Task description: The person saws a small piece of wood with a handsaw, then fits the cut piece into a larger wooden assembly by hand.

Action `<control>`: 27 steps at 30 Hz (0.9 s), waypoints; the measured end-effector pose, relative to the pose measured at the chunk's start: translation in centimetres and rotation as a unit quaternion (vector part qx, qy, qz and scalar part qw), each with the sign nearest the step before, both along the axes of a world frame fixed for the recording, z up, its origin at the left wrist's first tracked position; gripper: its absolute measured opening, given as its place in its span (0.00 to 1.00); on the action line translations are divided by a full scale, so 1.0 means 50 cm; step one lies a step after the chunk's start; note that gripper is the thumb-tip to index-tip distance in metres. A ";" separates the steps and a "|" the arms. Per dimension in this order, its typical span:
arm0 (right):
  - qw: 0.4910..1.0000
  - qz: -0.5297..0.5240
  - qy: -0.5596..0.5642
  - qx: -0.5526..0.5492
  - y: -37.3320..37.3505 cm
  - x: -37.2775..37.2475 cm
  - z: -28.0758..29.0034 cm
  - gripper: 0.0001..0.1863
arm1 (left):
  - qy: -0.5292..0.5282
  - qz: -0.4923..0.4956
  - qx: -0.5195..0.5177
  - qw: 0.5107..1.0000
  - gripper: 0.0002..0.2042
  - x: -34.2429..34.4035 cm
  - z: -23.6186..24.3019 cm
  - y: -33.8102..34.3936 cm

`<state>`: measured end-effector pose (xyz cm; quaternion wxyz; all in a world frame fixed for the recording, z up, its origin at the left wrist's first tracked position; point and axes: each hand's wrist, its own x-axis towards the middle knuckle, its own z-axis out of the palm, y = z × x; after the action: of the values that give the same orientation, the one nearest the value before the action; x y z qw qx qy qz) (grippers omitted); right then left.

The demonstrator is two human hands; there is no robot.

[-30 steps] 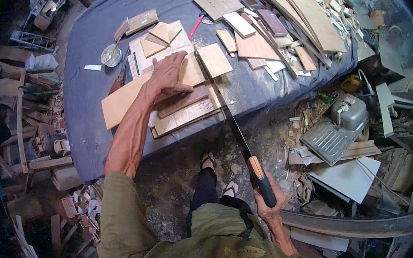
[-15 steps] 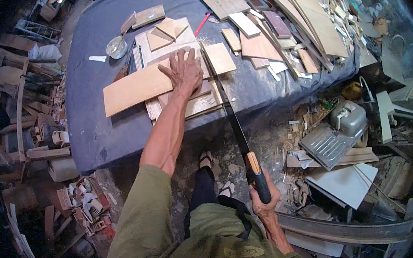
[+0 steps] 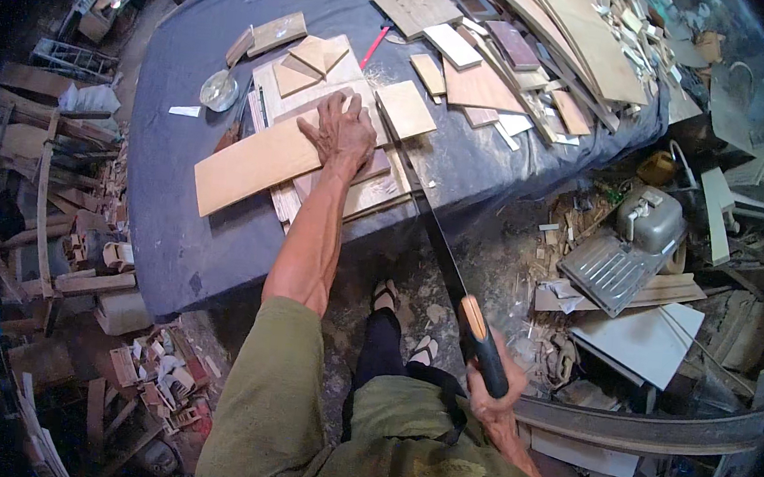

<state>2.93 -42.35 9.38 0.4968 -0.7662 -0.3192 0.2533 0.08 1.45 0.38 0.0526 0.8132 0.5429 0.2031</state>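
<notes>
Right now, in the head view, I watch from afar the line that matters: a handsaw (image 3: 441,244) lying across a pale plywood board (image 3: 256,168) near its right-hand end. The board's long axis slants from near left to far right, while the blade runs from the right hand (image 3: 499,380) away and leftward, so the two meet roughly square. I see a short, squarish end of the board beyond the blade on the right; whether the kerf goes right through, I cannot tell.

The left hand (image 3: 346,135) is the nearer one to the board: it rests right on top, palm down with fingers spread, pressing rather than gripping, its fingertips just beside the blade on the left. The right hand is well apart from the board, out over the floor by the person's body, its fingers wrapped round the saw's black handle (image 3: 489,366).

Under the board I make out a brown wooden block (image 3: 375,163) and lighter panels (image 3: 369,196), stacked on a table draped in dark cloth (image 3: 244,258). Thin triangular offcuts (image 3: 318,54) lie just past the board's far edge.
</notes>
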 end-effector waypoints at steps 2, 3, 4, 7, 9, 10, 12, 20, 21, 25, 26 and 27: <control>0.998 -0.005 -0.040 0.037 0.014 -0.007 0.006 0.30 | 0.041 -0.003 -0.001 0.999 0.19 0.000 0.009 0.001; 0.994 -0.007 -0.081 0.077 0.030 -0.006 0.012 0.30 | 0.040 -0.006 -0.001 0.999 0.19 -0.002 0.006 0.003; 0.999 0.002 -0.023 0.040 0.040 0.000 0.008 0.28 | 0.036 -0.008 0.001 0.999 0.19 -0.004 0.003 0.005; 0.999 -0.001 0.011 0.030 0.044 0.004 -0.007 0.29 | 0.027 0.000 -0.001 1.000 0.19 -0.003 -0.001 0.018; 0.999 0.000 -0.037 0.017 0.000 -0.012 0.000 0.30 | 0.031 0.001 -0.009 0.999 0.19 -0.004 0.000 0.003; 0.998 0.000 -0.062 0.029 -0.021 -0.016 -0.002 0.30 | 0.026 -0.001 -0.019 0.999 0.19 -0.004 0.002 0.001; 0.996 -0.006 -0.092 0.004 -0.027 -0.014 -0.002 0.31 | 0.027 -0.006 -0.012 1.000 0.19 -0.005 0.005 -0.005; 0.987 -0.010 -0.157 0.046 -0.041 -0.016 -0.029 0.30 | 0.000 -0.014 0.037 0.999 0.16 -0.003 -0.006 0.007; 0.986 -0.013 -0.158 0.043 -0.037 -0.013 -0.035 0.30 | -0.001 -0.017 0.034 0.999 0.16 0.002 -0.002 0.002; 1.000 -0.007 -0.007 0.003 -0.046 -0.030 -0.036 0.31 | 0.017 -0.014 0.022 1.000 0.17 -0.011 -0.006 0.012; 0.999 -0.009 -0.035 -0.002 -0.060 -0.035 -0.024 0.31 | 0.014 -0.017 0.018 1.000 0.17 -0.010 -0.004 0.007; 0.998 -0.011 -0.063 -0.007 -0.063 -0.036 -0.013 0.30 | 0.012 -0.021 0.014 1.000 0.17 -0.008 -0.002 0.004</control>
<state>1.11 -45.50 8.71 0.4730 -0.7875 -0.3398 0.2018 -0.33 1.64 0.28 0.0388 0.8274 0.5235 0.1995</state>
